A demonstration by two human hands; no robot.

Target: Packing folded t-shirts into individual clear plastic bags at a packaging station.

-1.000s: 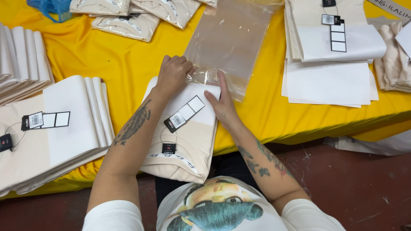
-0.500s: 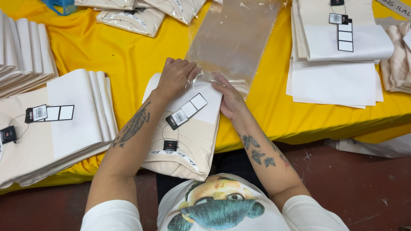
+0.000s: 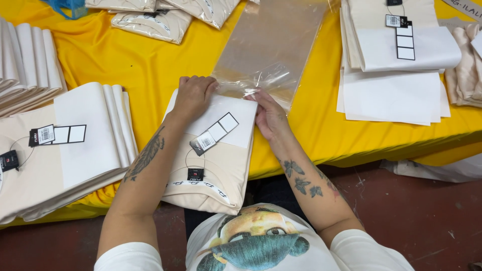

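Nearest the camera, a folded cream garment (image 3: pixel 213 165) hangs partly over the front edge of the yellow-covered table (image 3: pixel 125 65), with a white sheet of paper (image 3: pixel 221 118) wrapped across its far end and a black-and-white hang tag (image 3: pixel 213 133) lying on top. The left hand (image 3: pixel 193 95) lies curled over the far left corner of that garment, fingers bent down on the paper and the bag's mouth; whether it actually pinches the plastic is hard to tell, since the fingertips are tucked under. The right hand (image 3: pixel 268 115) sits just beside the garment's far right corner, fingers closed on the near edge of a clear plastic bag (image 3: pixel 271 47), which lies flat on the table and stretches away from the garment. To the left, a stack of folded cream garments (image 3: pixel 60 150) with paper wraps and tags rests on the table edge. To the right lies a pile of white paper sheets (image 3: pixel 394 90) with another tagged garment on it. Farther off, already bagged garments (image 3: pixel 150 22) lie near the table's back edge.
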